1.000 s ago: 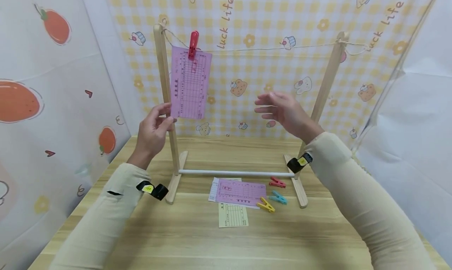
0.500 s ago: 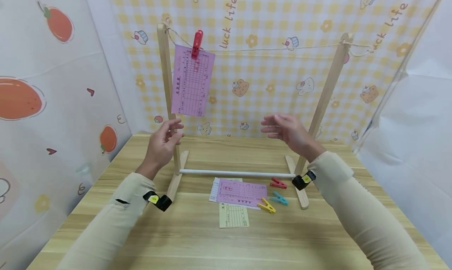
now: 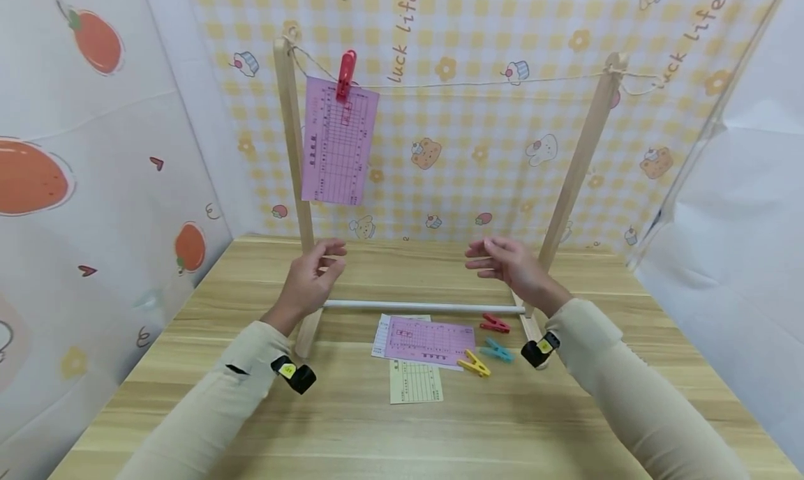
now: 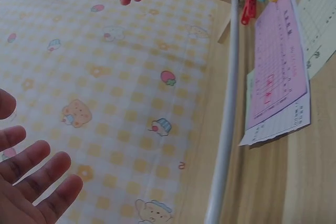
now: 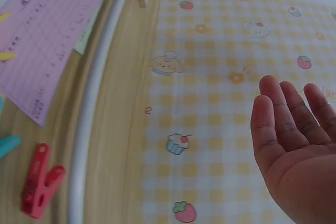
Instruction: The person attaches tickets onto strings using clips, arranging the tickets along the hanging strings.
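Observation:
My left hand (image 3: 310, 278) hovers in front of the foot of the left post, fingers relaxed and holding nothing. Across from it, my right hand (image 3: 511, 271) hangs near the right post with loose fingers, also holding nothing. A red clothespin (image 3: 345, 75) fixes a pink printed slip (image 3: 339, 148) to the string (image 3: 452, 86) near its left end. On the table below lie another pink slip (image 3: 430, 342) over a white sheet, and a pale yellow slip (image 3: 416, 382). Beside them are red (image 3: 495, 324), blue (image 3: 497, 351) and yellow (image 3: 474, 363) clothespins.
The wooden stand has a left post (image 3: 291, 131), a right post (image 3: 578, 166) and a white crossbar (image 3: 421, 306) low between them. A yellow checked cloth (image 3: 433, 187) hangs behind. White patterned sheeting (image 3: 125, 152) walls the left side of the wooden table (image 3: 352, 438).
My left hand has let go of the hanging pink slip's lower edge and moved down and right. The right hand has lowered too. The slip hangs from the clothespin alone.

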Action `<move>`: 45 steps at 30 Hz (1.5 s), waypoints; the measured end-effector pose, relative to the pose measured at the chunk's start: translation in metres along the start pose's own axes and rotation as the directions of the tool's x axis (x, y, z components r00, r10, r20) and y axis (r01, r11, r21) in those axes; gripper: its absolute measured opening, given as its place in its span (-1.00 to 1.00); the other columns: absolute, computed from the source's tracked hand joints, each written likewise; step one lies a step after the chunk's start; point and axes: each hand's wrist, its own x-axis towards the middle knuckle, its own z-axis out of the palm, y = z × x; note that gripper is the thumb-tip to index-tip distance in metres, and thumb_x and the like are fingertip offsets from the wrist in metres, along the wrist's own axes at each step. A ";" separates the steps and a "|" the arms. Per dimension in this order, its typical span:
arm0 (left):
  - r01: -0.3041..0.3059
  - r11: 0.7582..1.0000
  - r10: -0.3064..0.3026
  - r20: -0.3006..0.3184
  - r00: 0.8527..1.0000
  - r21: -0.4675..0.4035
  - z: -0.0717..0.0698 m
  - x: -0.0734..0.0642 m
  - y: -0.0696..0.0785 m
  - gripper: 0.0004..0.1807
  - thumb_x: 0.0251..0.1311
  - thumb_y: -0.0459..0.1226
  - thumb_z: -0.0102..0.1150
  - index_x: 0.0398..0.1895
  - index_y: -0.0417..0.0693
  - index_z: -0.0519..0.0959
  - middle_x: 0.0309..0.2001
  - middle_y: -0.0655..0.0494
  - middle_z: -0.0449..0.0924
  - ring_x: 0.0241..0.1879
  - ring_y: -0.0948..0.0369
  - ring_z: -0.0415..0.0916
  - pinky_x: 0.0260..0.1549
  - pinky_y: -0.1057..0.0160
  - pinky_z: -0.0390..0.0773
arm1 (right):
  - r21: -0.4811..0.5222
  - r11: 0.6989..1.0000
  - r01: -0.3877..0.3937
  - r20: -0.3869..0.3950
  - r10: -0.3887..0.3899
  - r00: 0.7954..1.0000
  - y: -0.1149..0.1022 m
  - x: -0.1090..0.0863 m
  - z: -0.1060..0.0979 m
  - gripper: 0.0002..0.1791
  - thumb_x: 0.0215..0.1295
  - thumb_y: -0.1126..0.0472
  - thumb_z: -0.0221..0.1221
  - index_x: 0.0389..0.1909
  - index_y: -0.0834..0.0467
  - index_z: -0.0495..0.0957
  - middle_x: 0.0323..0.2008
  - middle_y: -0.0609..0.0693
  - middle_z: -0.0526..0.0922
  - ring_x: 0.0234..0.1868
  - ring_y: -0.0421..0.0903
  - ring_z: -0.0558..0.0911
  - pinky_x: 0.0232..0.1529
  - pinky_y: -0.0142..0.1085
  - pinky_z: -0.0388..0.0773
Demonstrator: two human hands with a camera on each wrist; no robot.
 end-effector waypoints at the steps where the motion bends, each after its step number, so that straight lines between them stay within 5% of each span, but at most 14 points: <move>1: 0.003 1.000 -0.002 0.010 1.000 -0.002 0.003 -0.001 -0.001 -0.65 0.36 -0.32 0.00 0.14 -0.29 0.45 0.01 -0.20 0.58 -0.10 -0.05 0.59 -0.17 0.12 0.61 | -0.004 1.000 -0.009 -0.002 0.009 1.000 0.003 -0.001 0.000 -0.62 0.55 0.10 -0.15 0.08 0.31 0.41 -0.07 -0.05 0.60 0.00 -0.02 0.62 0.02 -0.23 0.56; 6: 0.028 0.999 -0.026 0.068 0.997 -0.016 0.015 -0.004 -0.003 -0.64 0.36 -0.30 0.00 0.17 -0.27 0.45 0.03 -0.18 0.57 -0.08 -0.04 0.57 -0.14 0.02 0.60 | -0.001 0.999 -0.047 -0.009 0.047 0.999 0.018 -0.009 -0.001 -0.51 0.56 0.09 -0.16 0.14 0.48 0.32 -0.07 -0.03 0.60 -0.02 -0.05 0.62 0.00 -0.28 0.57; 19: 0.064 0.998 -0.064 0.190 0.980 0.008 0.044 -0.011 -0.016 -0.62 0.38 -0.24 0.01 0.19 -0.19 0.44 0.01 -0.11 0.57 -0.08 -0.01 0.56 -0.15 0.03 0.60 | -0.041 0.991 -0.126 -0.012 0.126 0.992 0.049 -0.026 0.005 -0.49 0.55 0.10 -0.15 0.15 0.53 0.31 -0.03 0.17 0.58 -0.07 -0.06 0.65 0.02 -0.17 0.58; 27: 0.117 0.992 -0.124 0.266 0.956 0.040 0.056 -0.018 -0.020 -0.53 0.28 -0.26 0.12 0.24 -0.18 0.40 0.07 -0.14 0.54 -0.08 0.03 0.57 -0.13 0.08 0.60 | -0.106 0.976 -0.191 -0.016 0.190 0.982 0.066 -0.036 0.012 -0.52 0.53 0.13 -0.07 0.13 0.52 0.33 -0.01 0.27 0.57 -0.02 0.08 0.63 0.04 -0.06 0.56; 36: 0.144 0.988 -0.155 0.310 0.938 0.059 0.069 -0.023 -0.026 -0.51 0.20 -0.34 0.20 0.22 -0.20 0.41 0.11 -0.20 0.49 -0.05 0.00 0.55 -0.10 0.10 0.60 | -0.213 0.950 -0.229 0.000 0.234 0.972 0.082 -0.044 0.018 -0.56 0.46 0.19 0.03 0.13 0.50 0.35 0.03 0.37 0.53 -0.06 0.08 0.63 0.01 -0.04 0.56; 45: 0.187 0.978 -0.208 0.337 0.918 0.094 0.080 -0.024 -0.027 -0.45 0.19 -0.31 0.25 0.26 -0.20 0.38 0.15 -0.17 0.47 0.00 -0.02 0.52 -0.06 0.06 0.58 | -0.281 0.936 -0.211 0.000 0.220 0.975 0.097 -0.051 0.021 -0.57 0.37 0.18 0.16 0.05 0.47 0.45 -0.18 0.27 0.60 -0.17 0.09 0.65 -0.15 -0.15 0.64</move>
